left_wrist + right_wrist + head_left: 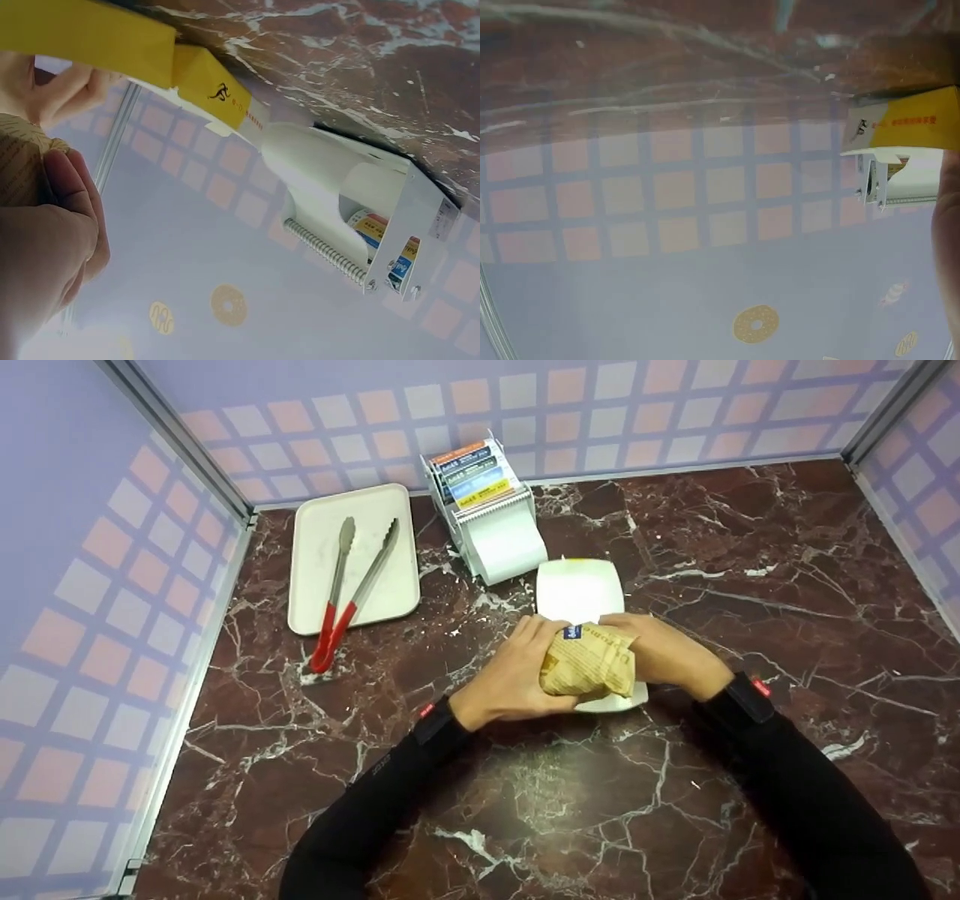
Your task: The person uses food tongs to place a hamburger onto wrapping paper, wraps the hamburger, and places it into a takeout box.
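Observation:
Both hands hold a parcel wrapped in tan printed paper (585,667), with a small dark blue sticker (572,631) on its far edge. My left hand (514,675) grips its left side, thumb along the near edge. At the right side, my right hand (664,652) holds it, fingertips mostly hidden behind the paper. Beneath lies an open paper food tray (579,589), white inside; its yellow outer wall (210,86) has a small black figure in the left wrist view. The parcel overlaps the tray's middle in the head view.
A white label dispenser (502,540) with several coloured rolls stands behind the paper tray. At the left, red-handled metal tongs (343,607) lie across a white flat tray (311,555), handles past its near edge. Tiled-pattern walls (517,394) bound the marble table (750,607).

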`<state>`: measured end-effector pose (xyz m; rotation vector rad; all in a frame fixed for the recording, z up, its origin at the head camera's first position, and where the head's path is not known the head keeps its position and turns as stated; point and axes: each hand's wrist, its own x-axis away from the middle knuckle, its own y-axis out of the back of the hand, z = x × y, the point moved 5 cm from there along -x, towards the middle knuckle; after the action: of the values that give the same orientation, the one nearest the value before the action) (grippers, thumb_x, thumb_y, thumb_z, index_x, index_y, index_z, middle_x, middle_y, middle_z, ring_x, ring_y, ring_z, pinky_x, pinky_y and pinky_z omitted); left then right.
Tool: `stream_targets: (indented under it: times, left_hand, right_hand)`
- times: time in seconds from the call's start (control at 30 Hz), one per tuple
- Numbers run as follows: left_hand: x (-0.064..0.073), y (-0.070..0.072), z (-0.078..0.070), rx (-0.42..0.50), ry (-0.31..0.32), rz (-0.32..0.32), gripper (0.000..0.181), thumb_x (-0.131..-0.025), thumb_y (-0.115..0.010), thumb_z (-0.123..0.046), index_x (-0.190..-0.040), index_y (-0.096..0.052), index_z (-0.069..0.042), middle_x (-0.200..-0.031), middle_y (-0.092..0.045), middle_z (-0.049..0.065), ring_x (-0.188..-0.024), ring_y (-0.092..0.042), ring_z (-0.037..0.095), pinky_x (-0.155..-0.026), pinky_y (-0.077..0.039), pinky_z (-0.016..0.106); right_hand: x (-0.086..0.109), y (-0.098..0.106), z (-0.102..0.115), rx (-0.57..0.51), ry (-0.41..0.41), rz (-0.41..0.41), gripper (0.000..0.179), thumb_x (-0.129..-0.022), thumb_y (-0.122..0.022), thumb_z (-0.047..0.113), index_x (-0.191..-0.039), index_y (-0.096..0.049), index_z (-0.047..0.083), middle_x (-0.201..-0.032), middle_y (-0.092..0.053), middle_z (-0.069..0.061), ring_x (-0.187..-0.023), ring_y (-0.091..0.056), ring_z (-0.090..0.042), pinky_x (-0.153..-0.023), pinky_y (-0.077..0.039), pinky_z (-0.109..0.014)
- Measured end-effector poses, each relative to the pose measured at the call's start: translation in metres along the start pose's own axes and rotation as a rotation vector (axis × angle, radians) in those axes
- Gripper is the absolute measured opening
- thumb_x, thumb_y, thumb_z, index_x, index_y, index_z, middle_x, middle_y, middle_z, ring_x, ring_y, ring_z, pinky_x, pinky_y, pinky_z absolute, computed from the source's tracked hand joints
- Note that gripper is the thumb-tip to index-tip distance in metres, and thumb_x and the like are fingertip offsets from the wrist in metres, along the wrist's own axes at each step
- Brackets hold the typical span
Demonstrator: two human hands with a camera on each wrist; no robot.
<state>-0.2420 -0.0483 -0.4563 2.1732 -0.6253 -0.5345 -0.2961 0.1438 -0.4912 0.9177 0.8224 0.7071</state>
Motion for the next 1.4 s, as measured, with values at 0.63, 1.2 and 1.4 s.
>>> stream_targets:
  times: [0.63,1.2,1.4]
  left_hand:
    - [0.001,0.002,-0.005,-0.025,0.014,-0.006,0.089,-0.075,-0.083,-0.044,-0.145,-0.047,-0.003,-0.127,-0.054,0.01,-0.113,-0.05,0.02,-0.098,-0.052,0.034]
    - [0.001,-0.001,-0.005,-0.015,0.01,-0.001,0.089,-0.073,-0.085,-0.042,-0.144,-0.047,-0.003,-0.125,-0.055,0.009,-0.112,-0.049,0.02,-0.097,-0.051,0.033]
    - [0.001,0.0,-0.006,-0.018,0.004,-0.008,0.088,-0.073,-0.084,-0.042,-0.144,-0.048,-0.004,-0.125,-0.055,0.01,-0.113,-0.049,0.021,-0.098,-0.051,0.034]
  right_hand:
    - [0.009,-0.027,0.017,-0.127,-0.183,0.061,0.056,-0.078,-0.077,0.003,-0.132,-0.065,0.003,-0.134,-0.066,-0.015,-0.125,-0.061,-0.034,-0.113,-0.047,-0.051]
    - [0.007,-0.028,0.03,-0.063,-0.088,0.002,0.06,-0.085,-0.078,0.013,-0.138,-0.058,-0.004,-0.139,-0.063,-0.021,-0.13,-0.058,-0.041,-0.114,-0.044,-0.057]
    - [0.006,-0.029,0.032,-0.065,-0.065,0.0,0.058,-0.083,-0.078,0.009,-0.136,-0.06,-0.005,-0.136,-0.064,-0.022,-0.127,-0.059,-0.04,-0.113,-0.046,-0.056]
